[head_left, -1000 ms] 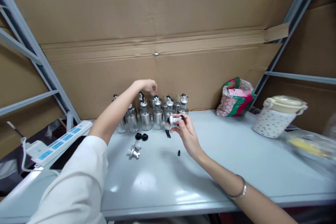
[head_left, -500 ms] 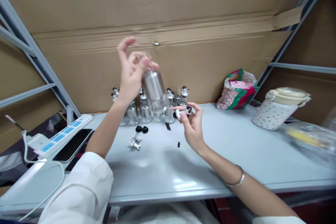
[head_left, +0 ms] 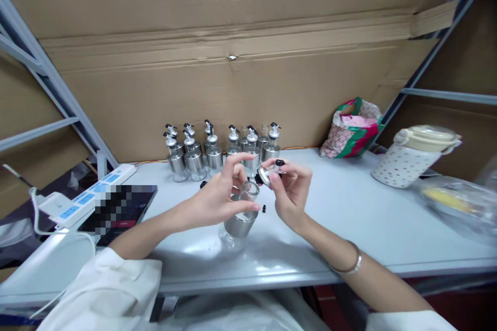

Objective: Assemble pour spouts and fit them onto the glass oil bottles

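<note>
My left hand (head_left: pixel 217 196) grips an open glass bottle with a steel sleeve (head_left: pixel 238 220), held upright just above the grey table (head_left: pixel 349 227). My right hand (head_left: pixel 289 191) pinches a pour-spout cap (head_left: pixel 267 173) close to the bottle's mouth, a little to its right and above. Behind both hands stands a cluster of several capped bottles (head_left: pixel 217 150) against the cardboard wall. Small black parts (head_left: pixel 264 209) lie on the table near the held bottle.
A power strip (head_left: pixel 83 199) and a phone (head_left: pixel 120 207) lie at the left. A patterned bag (head_left: pixel 351 129) and a dotted lidded pot (head_left: pixel 417 158) stand at the right, with a plastic bag (head_left: pixel 458 207) beyond. Metal shelf struts flank both sides.
My left hand took a bottle from the back cluster, lifted it high, then brought it down in front of me. My right hand kept the cap and moved slightly toward the bottle's mouth.
</note>
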A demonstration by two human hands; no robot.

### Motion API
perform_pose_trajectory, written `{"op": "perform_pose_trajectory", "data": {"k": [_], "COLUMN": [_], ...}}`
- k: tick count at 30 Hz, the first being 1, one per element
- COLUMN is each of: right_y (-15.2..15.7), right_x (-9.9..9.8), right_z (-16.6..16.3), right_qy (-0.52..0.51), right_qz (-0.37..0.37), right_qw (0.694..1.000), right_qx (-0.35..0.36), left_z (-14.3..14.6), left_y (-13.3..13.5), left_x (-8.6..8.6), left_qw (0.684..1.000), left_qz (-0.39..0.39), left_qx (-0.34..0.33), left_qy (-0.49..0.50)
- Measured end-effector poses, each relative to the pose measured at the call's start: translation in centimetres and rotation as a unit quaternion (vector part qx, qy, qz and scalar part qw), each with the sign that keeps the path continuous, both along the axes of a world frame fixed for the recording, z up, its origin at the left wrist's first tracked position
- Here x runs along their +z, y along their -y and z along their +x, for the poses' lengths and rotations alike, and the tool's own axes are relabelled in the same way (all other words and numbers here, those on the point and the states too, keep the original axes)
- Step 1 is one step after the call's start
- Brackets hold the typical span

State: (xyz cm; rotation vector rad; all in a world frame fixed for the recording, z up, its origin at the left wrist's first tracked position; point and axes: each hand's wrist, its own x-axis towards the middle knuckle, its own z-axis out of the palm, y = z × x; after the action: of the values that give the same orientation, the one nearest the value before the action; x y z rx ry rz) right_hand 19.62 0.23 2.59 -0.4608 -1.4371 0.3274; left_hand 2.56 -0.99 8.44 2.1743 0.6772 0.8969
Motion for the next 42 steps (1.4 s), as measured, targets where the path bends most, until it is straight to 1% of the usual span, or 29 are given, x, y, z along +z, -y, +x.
{"op": "perform_pose_trajectory", "data": {"k": [3, 6, 8, 13, 16, 18, 21, 22, 24, 28, 32, 38, 42], "right_y": [0.6, 1.1, 1.2, 1.1, 1.2, 1.3, 1.1, 1.0, 0.8, 0.7, 0.6, -0.3, -0.4], "right_x": [-0.1, -0.3, -0.4, -0.4, -0.3, -0.4, -0.9, -1.1, -1.4, -1.5, -1.5, -2.4, -2.7], "right_z": [0.2, 0.1, 0.1, 0.5, 0.6, 0.6, 0.5, 0.4, 0.4, 0.4, 0.2, 0.0, -0.1], "right_qy": [0.034, 0.051, 0.077, 0.149, 0.190, 0.207, 0.196, 0.189, 0.174, 0.180, 0.154, 0.097, 0.090], "right_qz": [0.017, 0.036, 0.056, 0.099, 0.132, 0.144, 0.149, 0.152, 0.151, 0.122, 0.134, 0.154, 0.182], "right_qw": [0.999, 0.998, 0.995, 0.982, 0.967, 0.960, 0.961, 0.962, 0.965, 0.972, 0.977, 0.981, 0.977], "right_qx": [-0.008, 0.021, 0.020, -0.060, -0.107, -0.121, -0.123, -0.123, -0.124, -0.094, -0.057, -0.060, -0.063], "left_z": [-0.2, -0.2, -0.1, -0.1, 0.1, 0.5, 1.2, 1.4, 1.7, 1.6, 1.7, 2.0, 1.8], "left_y": [-0.3, -0.2, -0.2, -0.4, -0.9, -1.3, -1.8, -1.9, -2.0, -2.4, -2.7, -2.6, -3.0], "left_x": [-1.4, -2.3, -2.3, -2.0, -3.1, -4.4, -6.3, -6.8, -7.4, -7.4, -7.2, -6.9, -6.6], "left_qw": [1.000, 0.999, 0.998, 0.998, 0.997, 0.995, 0.978, 0.972, 0.965, 0.963, 0.956, 0.948, 0.932], "left_qz": [-0.005, -0.022, -0.027, 0.006, 0.012, 0.055, 0.164, 0.187, 0.208, 0.225, 0.254, 0.259, 0.303], "left_qx": [0.009, -0.018, -0.042, -0.068, -0.079, -0.062, -0.022, -0.019, -0.014, -0.005, -0.007, -0.002, -0.013], "left_qy": [0.003, 0.022, 0.026, 0.013, 0.022, 0.056, 0.124, 0.139, 0.158, 0.147, 0.148, 0.187, 0.198]}}
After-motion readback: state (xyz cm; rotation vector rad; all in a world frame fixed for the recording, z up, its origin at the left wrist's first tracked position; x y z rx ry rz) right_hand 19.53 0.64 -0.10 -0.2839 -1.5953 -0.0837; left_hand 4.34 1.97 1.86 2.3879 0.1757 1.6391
